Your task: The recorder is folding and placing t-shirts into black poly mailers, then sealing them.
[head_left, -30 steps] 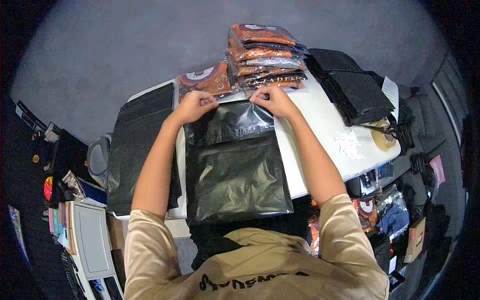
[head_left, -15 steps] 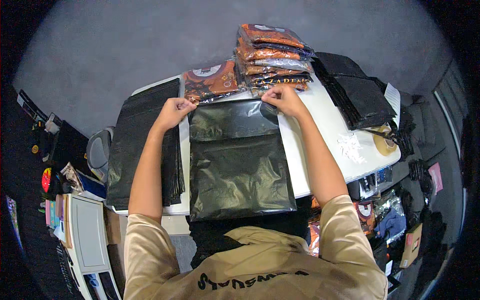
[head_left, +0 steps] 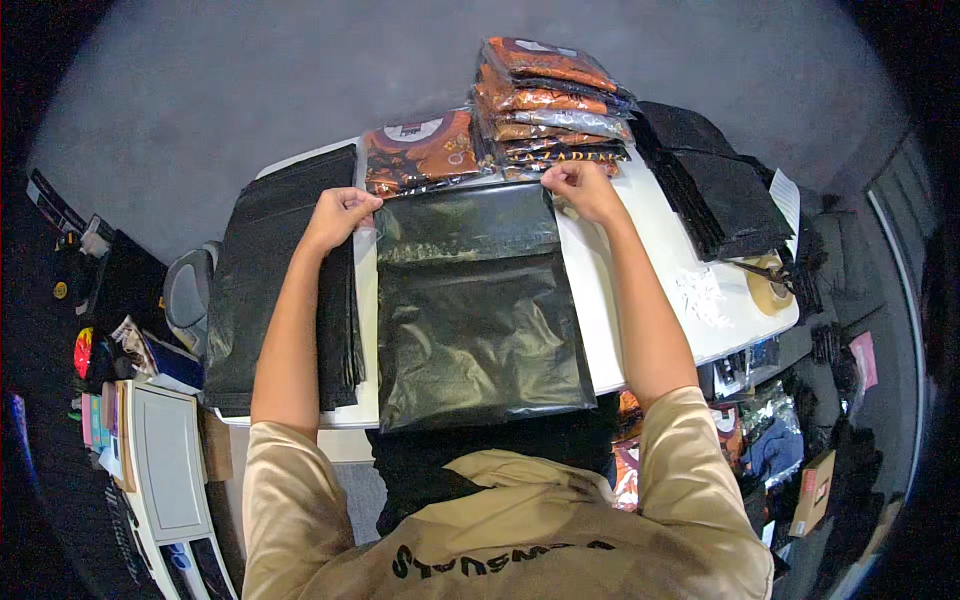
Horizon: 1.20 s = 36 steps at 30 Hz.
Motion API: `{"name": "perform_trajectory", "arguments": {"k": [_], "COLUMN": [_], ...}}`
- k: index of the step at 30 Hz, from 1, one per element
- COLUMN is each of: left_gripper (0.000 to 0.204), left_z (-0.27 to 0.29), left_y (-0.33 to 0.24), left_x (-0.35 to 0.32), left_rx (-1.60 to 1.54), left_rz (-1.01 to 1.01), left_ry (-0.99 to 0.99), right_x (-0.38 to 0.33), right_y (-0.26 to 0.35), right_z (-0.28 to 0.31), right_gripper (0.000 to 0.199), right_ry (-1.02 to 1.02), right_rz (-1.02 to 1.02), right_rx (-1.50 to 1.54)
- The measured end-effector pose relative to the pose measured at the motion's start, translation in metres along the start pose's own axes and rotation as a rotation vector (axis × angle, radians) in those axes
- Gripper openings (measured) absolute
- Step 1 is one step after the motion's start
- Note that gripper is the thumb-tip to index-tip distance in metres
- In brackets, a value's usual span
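Pinching black bag (head_left: pixel 480 310) top corners | left hand (head_left: pixel 338 215) | right hand (head_left: pixel 582 188)

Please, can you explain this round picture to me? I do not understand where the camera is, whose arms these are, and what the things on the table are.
The camera sits on a person's head and looks down, so the picture bends at its rim. Both arms are that person's own. The left hand and right hand each pinch a top corner of a shiny black plastic mailing bag lying flat on the white table. Left of it lies a pile of flat black bags. Behind it are an orange packaged garment and a stack of similar orange packages. At right lie more black bags and a tape roll.
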<state>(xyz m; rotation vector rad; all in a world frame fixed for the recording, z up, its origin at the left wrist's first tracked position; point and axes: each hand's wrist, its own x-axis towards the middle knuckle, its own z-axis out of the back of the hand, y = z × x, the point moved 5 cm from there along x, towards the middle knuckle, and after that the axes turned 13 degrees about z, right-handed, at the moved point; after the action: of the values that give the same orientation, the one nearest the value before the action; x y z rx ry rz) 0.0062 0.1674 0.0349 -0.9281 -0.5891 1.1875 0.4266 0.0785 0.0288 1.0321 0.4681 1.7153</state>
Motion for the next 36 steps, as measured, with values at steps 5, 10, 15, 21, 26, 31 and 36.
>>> {"name": "perform_trajectory", "arguments": {"k": [5, 10, 15, 21, 26, 31, 36], "left_gripper": [0.024, 0.020, 0.017, 0.016, 0.016, 0.016, 0.016], "left_z": [0.006, 0.012, 0.025, 0.026, 0.024, 0.021, 0.016], "left_y": [0.007, -0.018, -0.049, -0.051, -0.043, -0.034, -0.033], "left_x": [-0.001, -0.025, -0.063, -0.095, -0.092, -0.079, -0.071], "left_rx": [-0.055, -0.070, 0.005, -0.084, -0.105, -0.166, -0.163], "left_rz": [0.025, -0.038, -0.096, -0.151, -0.161, -0.151, -0.140], "left_ry": [-0.017, -0.026, -0.049, -0.003, -0.042, -0.044, -0.050], "right_x": [0.000, -0.008, -0.021, -0.044, -0.063, -0.070, -0.072], "right_y": [0.011, 0.026, 0.050, 0.059, 0.050, 0.028, 0.026], "right_z": [-0.001, 0.008, 0.020, 0.023, 0.000, -0.014, -0.010], "right_gripper": [0.022, 0.023, 0.023, 0.026, 0.048, 0.058, 0.053], "right_ry": [-0.050, -0.069, -0.109, -0.106, -0.046, 0.257, 0.241], "right_rz": [0.022, 0.042, 0.142, 0.155, 0.073, -0.125, -0.110], "right_rx": [-0.006, 0.013, 0.017, 0.104, 0.146, 0.297, 0.318]}}
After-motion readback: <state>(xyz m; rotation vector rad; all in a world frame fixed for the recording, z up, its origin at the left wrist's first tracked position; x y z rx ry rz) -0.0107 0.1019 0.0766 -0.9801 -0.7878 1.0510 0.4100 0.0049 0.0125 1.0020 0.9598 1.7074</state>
